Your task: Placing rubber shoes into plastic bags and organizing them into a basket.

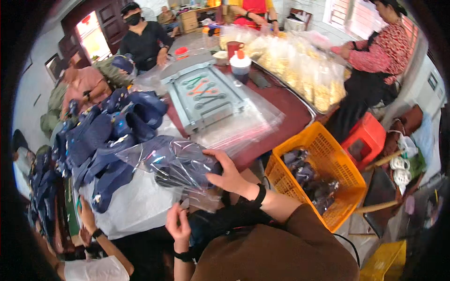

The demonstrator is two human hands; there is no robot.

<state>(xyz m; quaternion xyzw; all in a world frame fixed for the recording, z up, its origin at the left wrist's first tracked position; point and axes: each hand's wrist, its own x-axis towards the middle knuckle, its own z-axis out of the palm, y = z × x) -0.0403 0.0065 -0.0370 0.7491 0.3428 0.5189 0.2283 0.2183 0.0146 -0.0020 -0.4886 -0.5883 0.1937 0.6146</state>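
Left hand [178,228] pinching bag edge, right hand [228,173] on bagged dark garment [180,164], orange basket [328,161] beside.

Daylight is pouring in through a blown-out doorway [93,35] and a window [349,14], lighting the room evenly with soft shadows. Glare is glinting off clear plastic bags [239,126]. Fisheye curvature is bending edges, and a black vignette is ringing the slightly soft frame.

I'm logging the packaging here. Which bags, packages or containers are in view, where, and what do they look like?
Clear plastic bag: under the right hand, dark navy item inside.
Flat clear bags: stacked on the red table.
Orange basket: right side, holding bagged dark items.
Bags of yellow contents: far table.
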